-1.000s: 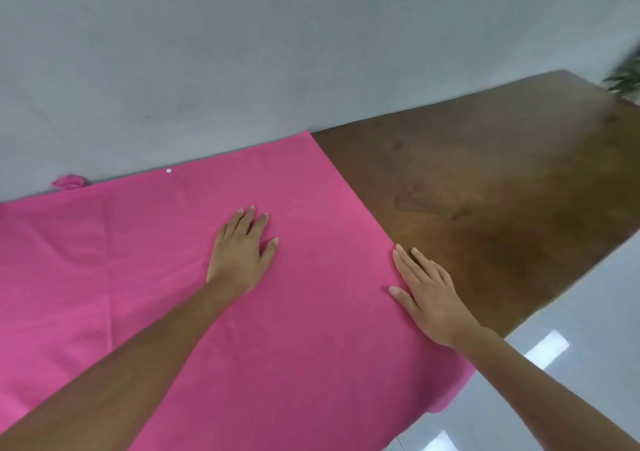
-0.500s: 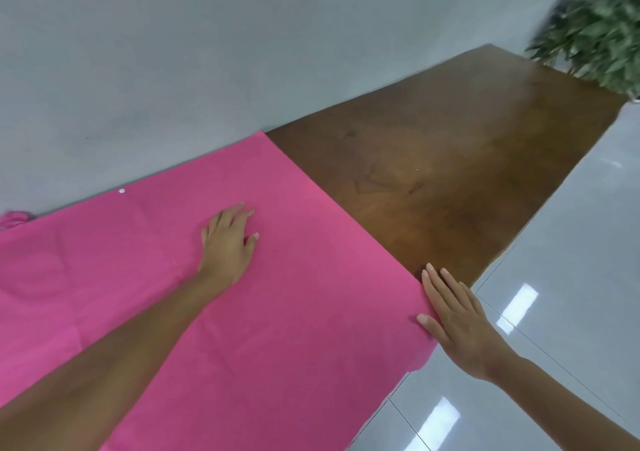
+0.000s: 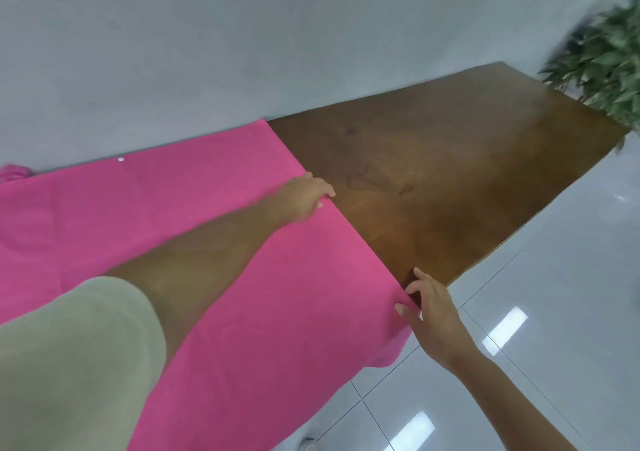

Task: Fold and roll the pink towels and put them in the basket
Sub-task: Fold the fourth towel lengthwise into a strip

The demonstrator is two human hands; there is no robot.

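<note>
1. The left hand [image 3: 306,196] reaches across to the right-hand edge of the pink towel [image 3: 166,191]. Its fingers are curled over that edge and seem to grip it, though the thumb is hidden and the hand is a little blurred.
2. The right hand [image 3: 433,312] holds the same edge nearer the person, close to the table's front side. The thumb lies on top of the cloth and the fingers go past the edge, which looks like a pinch.
3. Both hands on one edge, well apart, suggests the reason for the hold: with two grip points the edge should stay straight when lifted and carried over — a first fold, I judge.
4. The towel lies spread flat on the wooden table [image 3: 450,173], its far side along the grey wall [image 3: 242,52] and its near corner hanging off the front over the tiled floor [image 3: 554,312].
5. No fold or roll shows yet, so the task looks to be at an early stage. No basket is in view.
6. A small pink bunch of cloth [image 3: 14,171] sits at the far left against the wall — possibly another towel, too little of it shows to tell.
7. A leafy plant [image 3: 602,62] stands past the table's far end.
</note>
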